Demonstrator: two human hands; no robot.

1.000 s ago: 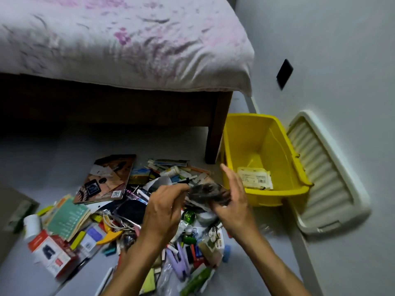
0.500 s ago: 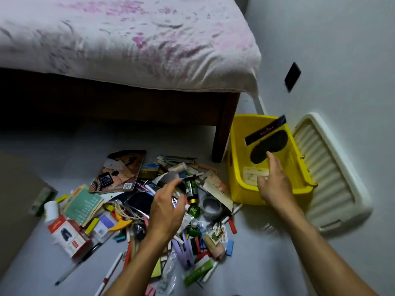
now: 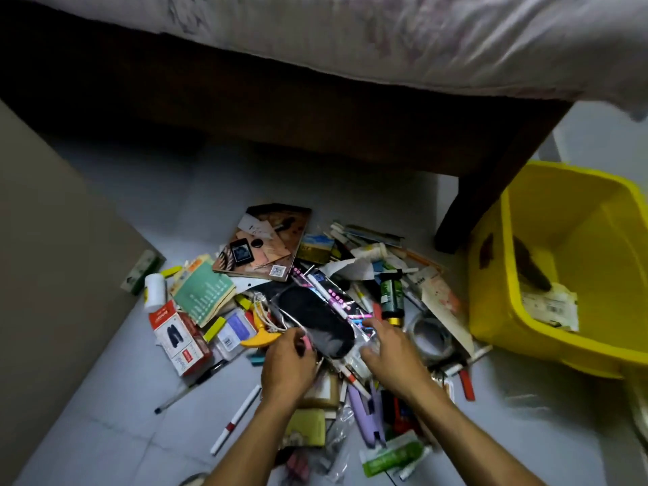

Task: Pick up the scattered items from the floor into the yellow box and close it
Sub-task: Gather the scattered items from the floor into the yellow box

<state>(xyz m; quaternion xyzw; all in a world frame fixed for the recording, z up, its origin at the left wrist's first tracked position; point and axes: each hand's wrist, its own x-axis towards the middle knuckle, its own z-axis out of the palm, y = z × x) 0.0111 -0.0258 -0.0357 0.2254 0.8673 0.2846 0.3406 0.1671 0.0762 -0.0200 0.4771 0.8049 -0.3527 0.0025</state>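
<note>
**Both hands on the clear packet**

My left hand (image 3: 287,363) curls its fingers on the near left corner of the clear packet (image 3: 315,317), which holds something black. My right hand (image 3: 391,352) reaches onto its right edge; I cannot tell if it pinches. The packet lies on the pile of scattered items (image 3: 207,292). The yellow box (image 3: 491,303) stands open, far right, a paper slip (image 3: 550,305) inside. The bed (image 3: 385,40) is beyond.

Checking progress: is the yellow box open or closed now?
Open. No lid on the yellow box; its inside shows a dark item and a paper label.
</note>
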